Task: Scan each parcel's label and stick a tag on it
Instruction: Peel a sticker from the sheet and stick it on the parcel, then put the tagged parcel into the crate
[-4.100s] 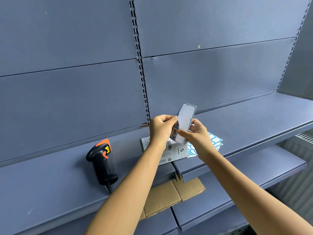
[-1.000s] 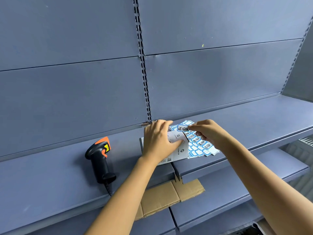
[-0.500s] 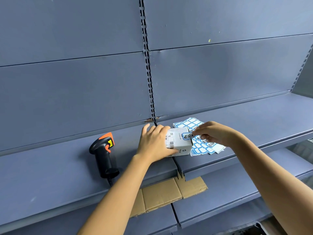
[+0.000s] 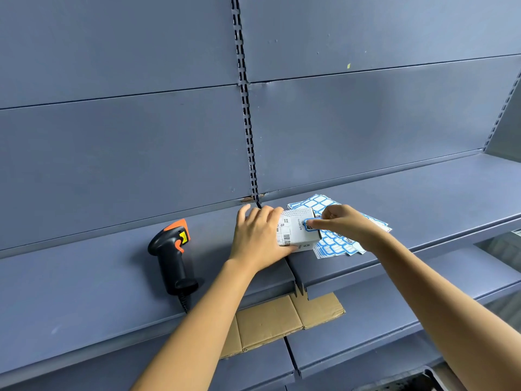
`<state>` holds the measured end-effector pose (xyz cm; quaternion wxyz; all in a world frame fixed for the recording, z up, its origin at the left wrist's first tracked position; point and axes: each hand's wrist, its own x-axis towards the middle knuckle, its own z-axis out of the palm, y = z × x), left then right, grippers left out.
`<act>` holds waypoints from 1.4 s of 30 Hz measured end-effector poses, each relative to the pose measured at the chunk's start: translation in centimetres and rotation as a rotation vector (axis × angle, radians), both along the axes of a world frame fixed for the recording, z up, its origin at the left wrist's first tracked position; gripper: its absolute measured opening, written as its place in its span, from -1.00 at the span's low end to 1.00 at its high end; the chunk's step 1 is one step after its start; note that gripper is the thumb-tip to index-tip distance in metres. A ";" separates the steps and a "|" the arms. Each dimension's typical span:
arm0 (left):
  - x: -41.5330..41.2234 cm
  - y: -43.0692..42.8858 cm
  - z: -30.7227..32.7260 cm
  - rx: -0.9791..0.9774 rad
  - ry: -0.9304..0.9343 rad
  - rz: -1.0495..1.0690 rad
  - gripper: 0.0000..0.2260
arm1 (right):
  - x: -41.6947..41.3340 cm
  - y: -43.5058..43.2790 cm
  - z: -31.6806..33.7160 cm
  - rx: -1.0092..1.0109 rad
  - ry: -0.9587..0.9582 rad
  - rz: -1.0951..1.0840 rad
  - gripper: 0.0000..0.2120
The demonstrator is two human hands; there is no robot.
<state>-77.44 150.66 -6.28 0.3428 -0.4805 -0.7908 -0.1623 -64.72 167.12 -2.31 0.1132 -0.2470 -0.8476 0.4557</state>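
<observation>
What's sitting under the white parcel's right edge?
Blue-bordered tag sheets fan out beside the white parcel on the shelf; whether they reach under it is hidden.

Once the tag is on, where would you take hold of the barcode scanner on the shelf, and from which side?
Grip the barcode scanner by its black handle, coming from above with the left hand. It lies to that hand's left on the shelf, handle pointing toward the front edge, orange-tipped head toward the back panel. The cord leaves the handle's base, so I would hold above it.

The left hand point(image 4: 258, 239) covers the parcel's point(image 4: 298, 232) left end; its label print is too small to read; the tag sheets point(image 4: 338, 244) lie partly hidden under the right hand point(image 4: 345, 222).
</observation>
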 end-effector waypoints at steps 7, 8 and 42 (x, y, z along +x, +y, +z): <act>0.2 0.0 -0.3 0.029 0.006 -0.011 -0.34 | -0.6 -1.0 -0.4 0.060 0.036 -0.052 -0.63; 0.2 -0.1 -0.3 0.039 0.005 -0.013 -0.34 | -0.6 -0.9 -0.6 0.046 0.044 -0.051 -0.64; 8.1 -3.4 -0.3 -0.037 -0.233 -0.397 -0.32 | 17.6 -4.3 -5.0 -0.659 0.416 -0.096 -0.14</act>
